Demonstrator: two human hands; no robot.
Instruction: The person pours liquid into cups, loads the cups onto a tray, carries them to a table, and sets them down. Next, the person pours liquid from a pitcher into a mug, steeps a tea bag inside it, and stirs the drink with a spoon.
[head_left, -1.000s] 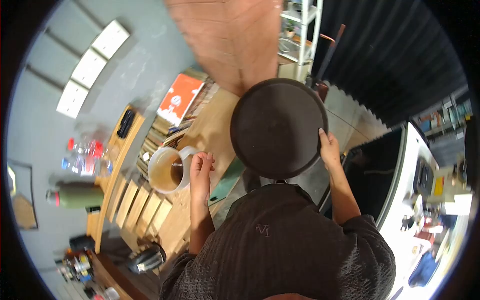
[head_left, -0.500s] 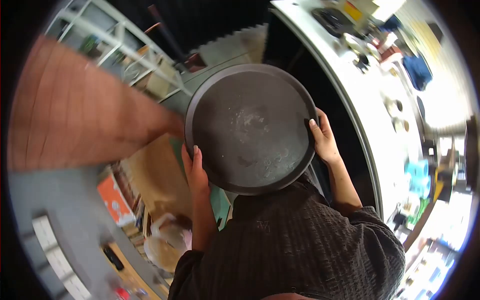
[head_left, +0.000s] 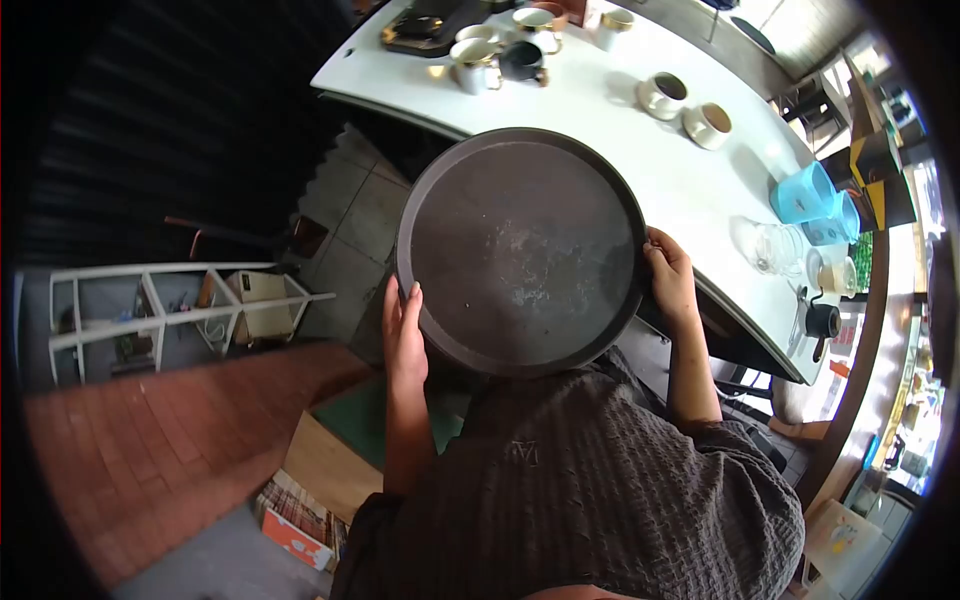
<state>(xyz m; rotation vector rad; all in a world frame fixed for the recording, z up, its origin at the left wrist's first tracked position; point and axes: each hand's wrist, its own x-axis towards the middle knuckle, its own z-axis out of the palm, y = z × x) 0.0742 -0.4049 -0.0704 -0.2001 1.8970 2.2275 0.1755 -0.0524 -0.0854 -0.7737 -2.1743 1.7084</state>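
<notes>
A large round dark serving tray (head_left: 440, 180) is held up in front of my body, its worn upper face marked with pale smudges. My left hand (head_left: 405, 330) grips its left rim, thumb on top and fingers partly hidden beneath. On the opposite rim, my right hand (head_left: 670, 275) is closed in the same way. Nothing stands on the tray. Just past its far edge lies the white table (head_left: 600, 130), with several cups on it, among them a white mug (head_left: 474, 68) and a cream cup (head_left: 708, 126).
Blue containers (head_left: 803, 193), a glass jug (head_left: 778, 248) and a dark-handled pot (head_left: 822, 322) stand at the table's right. A black device (head_left: 430, 25) sits at its far left corner. To my left are a white shelf frame (head_left: 160, 320), a brick column (head_left: 190, 440) and a cardboard box (head_left: 320, 465).
My view has swung to the right, bringing the white table in front of me. Both hands still hold the tray, which stays at about the same place before my body.
</notes>
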